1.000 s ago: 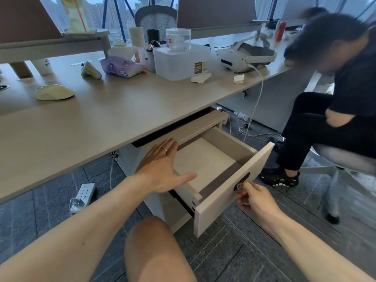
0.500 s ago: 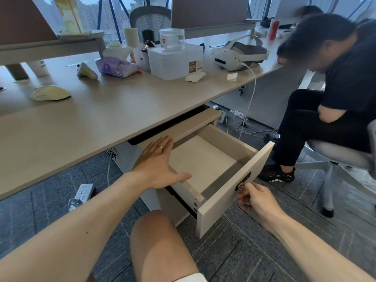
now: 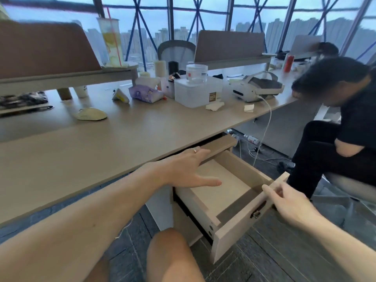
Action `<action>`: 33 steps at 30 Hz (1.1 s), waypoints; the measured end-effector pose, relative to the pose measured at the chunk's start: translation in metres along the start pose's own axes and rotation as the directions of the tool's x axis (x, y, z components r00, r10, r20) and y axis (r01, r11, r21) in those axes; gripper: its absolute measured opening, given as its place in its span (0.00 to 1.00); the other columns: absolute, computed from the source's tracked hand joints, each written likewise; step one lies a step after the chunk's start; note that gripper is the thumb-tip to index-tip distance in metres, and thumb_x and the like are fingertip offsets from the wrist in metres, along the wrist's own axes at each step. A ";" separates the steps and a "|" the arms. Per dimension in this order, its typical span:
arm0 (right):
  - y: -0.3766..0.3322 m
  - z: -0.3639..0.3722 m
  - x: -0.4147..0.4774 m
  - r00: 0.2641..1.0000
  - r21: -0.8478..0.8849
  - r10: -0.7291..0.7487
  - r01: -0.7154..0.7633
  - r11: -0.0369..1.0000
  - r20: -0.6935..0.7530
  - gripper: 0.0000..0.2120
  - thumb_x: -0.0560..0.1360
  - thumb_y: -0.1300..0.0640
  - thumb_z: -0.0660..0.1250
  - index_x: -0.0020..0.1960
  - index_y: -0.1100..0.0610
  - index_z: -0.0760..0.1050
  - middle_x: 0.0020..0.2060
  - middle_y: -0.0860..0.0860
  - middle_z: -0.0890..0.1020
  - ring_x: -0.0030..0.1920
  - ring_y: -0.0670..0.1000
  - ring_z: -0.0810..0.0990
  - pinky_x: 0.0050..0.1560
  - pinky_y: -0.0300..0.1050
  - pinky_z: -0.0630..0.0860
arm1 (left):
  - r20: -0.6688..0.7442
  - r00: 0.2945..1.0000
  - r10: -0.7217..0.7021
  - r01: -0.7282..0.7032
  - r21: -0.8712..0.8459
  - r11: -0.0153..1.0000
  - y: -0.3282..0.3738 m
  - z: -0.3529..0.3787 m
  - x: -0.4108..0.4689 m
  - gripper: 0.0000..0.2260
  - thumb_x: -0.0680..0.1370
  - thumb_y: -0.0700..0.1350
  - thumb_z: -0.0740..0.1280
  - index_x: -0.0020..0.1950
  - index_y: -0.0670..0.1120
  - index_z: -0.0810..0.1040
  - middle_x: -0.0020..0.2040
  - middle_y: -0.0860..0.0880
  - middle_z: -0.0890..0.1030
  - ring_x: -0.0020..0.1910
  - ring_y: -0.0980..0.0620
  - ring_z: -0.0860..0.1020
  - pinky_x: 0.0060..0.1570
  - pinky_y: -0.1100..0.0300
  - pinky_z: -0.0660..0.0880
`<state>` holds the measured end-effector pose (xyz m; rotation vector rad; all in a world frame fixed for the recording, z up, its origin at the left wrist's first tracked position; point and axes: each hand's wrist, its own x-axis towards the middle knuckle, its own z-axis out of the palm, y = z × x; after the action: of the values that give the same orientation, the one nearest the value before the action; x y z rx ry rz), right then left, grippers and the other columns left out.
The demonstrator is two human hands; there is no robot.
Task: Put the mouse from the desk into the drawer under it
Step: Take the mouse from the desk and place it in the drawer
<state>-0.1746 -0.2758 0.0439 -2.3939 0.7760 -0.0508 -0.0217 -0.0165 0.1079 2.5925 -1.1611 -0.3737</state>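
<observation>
A pale yellowish mouse point(image 3: 92, 114) lies on the wooden desk point(image 3: 85, 147), far left of both hands. Under the desk edge the top drawer point(image 3: 240, 226) is pulled out, and its light bottom is bare. My left hand point(image 3: 183, 169) hovers flat over the drawer's near left corner, fingers spread, holding nothing. My right hand point(image 3: 289, 202) rests on the top edge of the drawer front, thumb bent over the rim, just above the dark lock.
A white plastic box point(image 3: 198, 91) with a clear jar, a purple tissue pack point(image 3: 145, 93) and a white headset point(image 3: 256, 88) with a hanging cable stand further back. A seated person in black point(image 3: 341, 127) is close on the right. My bare knee point(image 3: 168, 255) is below the drawer.
The view has tilted up. My right hand has moved from the lock on the drawer's face up to its top edge. My left hand stays over the drawer's left side.
</observation>
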 end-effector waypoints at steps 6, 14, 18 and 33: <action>-0.128 -0.003 0.018 0.891 -0.167 -0.451 0.454 0.875 0.059 0.30 0.75 0.32 0.59 0.67 0.52 0.71 0.62 0.50 0.77 0.61 0.51 0.76 0.63 0.52 0.74 | -0.272 0.955 -0.122 0.120 -0.024 0.992 -0.035 -0.093 -0.047 0.41 0.74 0.73 0.61 0.81 0.52 0.61 0.80 0.50 0.63 0.78 0.50 0.62 0.76 0.52 0.58; -0.299 0.086 0.032 0.675 -0.128 -0.707 0.736 0.665 0.212 0.29 0.76 0.36 0.62 0.72 0.50 0.68 0.69 0.51 0.72 0.70 0.54 0.70 0.69 0.53 0.66 | -0.336 0.727 -0.599 0.648 0.046 0.761 -0.233 -0.112 -0.178 0.43 0.74 0.73 0.57 0.82 0.49 0.58 0.82 0.47 0.59 0.80 0.47 0.58 0.76 0.53 0.55; -0.365 0.135 0.056 0.606 -0.139 -0.745 0.793 0.593 0.280 0.29 0.76 0.37 0.63 0.73 0.48 0.66 0.71 0.50 0.70 0.69 0.54 0.70 0.66 0.50 0.67 | -0.359 0.636 -0.683 0.742 0.039 0.669 -0.297 -0.090 -0.205 0.44 0.72 0.77 0.50 0.81 0.52 0.59 0.83 0.49 0.59 0.79 0.47 0.60 0.77 0.49 0.57; -0.540 0.284 0.168 0.439 -0.021 -0.882 0.897 0.442 0.170 0.31 0.74 0.42 0.67 0.75 0.44 0.65 0.67 0.55 0.72 0.68 0.57 0.71 0.68 0.49 0.66 | -0.444 0.572 -0.689 0.766 -0.011 0.643 -0.360 -0.085 -0.177 0.47 0.67 0.81 0.41 0.82 0.60 0.53 0.83 0.58 0.52 0.81 0.55 0.49 0.77 0.39 0.48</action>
<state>0.3056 0.1327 0.0955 -2.5931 -0.6819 -0.2803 0.1393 0.3598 0.0817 2.9958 0.0983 0.1595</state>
